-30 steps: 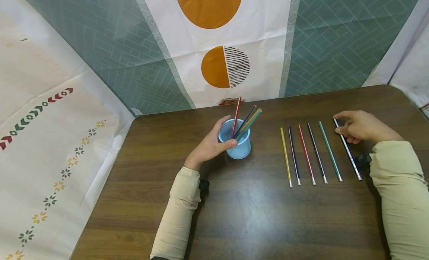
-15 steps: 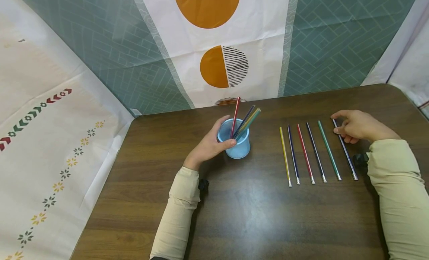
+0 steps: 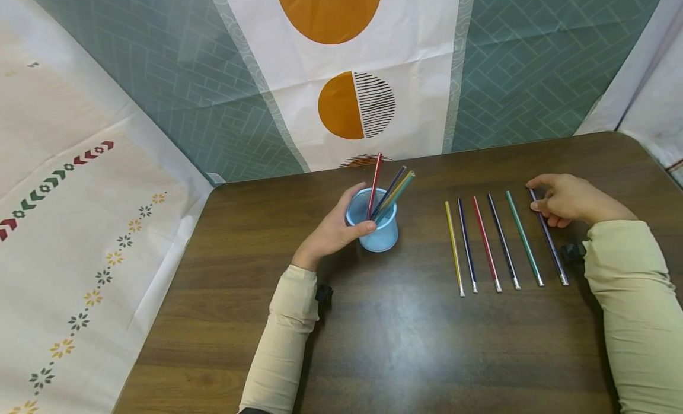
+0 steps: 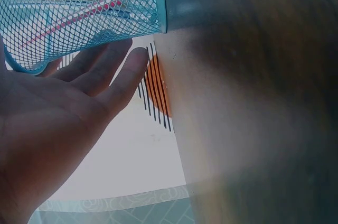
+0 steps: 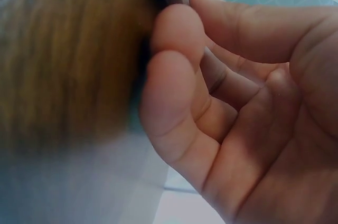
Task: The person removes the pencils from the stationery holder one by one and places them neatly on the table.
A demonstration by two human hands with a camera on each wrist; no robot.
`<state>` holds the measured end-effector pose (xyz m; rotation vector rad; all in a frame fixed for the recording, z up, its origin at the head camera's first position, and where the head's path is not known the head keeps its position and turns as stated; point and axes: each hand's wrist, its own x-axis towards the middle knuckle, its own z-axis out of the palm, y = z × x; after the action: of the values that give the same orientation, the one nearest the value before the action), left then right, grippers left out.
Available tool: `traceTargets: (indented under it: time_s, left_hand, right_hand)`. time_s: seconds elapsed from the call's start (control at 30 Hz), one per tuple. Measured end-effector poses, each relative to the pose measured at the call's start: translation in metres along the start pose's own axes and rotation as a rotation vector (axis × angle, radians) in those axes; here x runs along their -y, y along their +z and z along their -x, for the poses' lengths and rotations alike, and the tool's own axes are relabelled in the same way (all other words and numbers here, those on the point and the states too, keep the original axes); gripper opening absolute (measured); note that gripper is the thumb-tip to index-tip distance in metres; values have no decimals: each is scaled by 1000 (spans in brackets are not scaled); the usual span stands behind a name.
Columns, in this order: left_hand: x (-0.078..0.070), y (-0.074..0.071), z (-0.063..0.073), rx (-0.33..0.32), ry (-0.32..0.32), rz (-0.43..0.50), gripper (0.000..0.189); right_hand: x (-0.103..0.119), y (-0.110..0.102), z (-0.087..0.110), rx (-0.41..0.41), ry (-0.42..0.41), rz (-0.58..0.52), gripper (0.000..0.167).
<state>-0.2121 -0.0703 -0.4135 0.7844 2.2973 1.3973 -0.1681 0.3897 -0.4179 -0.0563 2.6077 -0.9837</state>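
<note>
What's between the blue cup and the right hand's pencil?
The head view shows, from the cup outward: a yellow pencil, a dark pencil, a red pencil, another dark pencil and a green pencil.

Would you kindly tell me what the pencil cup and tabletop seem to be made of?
Pencil cup: probably painted metal mesh, though plastic is possible; the left wrist view shows a see-through blue lattice. Tabletop: wood or woodgrain laminate, semi-gloss; brown grain streaks and soft glare show.
</note>
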Motion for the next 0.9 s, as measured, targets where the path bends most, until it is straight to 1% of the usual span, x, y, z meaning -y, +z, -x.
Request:
traceTargets:
  time_s: [0.17,0.3,0.5,0.67,0.77,0.9]
  left_hand:
    - [0,0,0,1,-6,-6,105]
    - [0,0,0,5,-2,7,106]
    - [0,0,-1,8,2,8,110]
    - [0,-1,-2,14,9,16,108]
    - [0,-1,-1,15,9,19,107]
    - [0,-1,-1,12,2,16,113]
  right_hand:
    - [-1,0,-2,-8,-3,12,45]
    - [0,-1,-1,-16,-3,28,44]
    - [9,-5,2,-49,-18,64,44]
    - [29,-7,6,-110,-70,51,46]
    - [47,-7,8,-137,-102,44,47]
    - [73,-2,12,-155,-137,38,45]
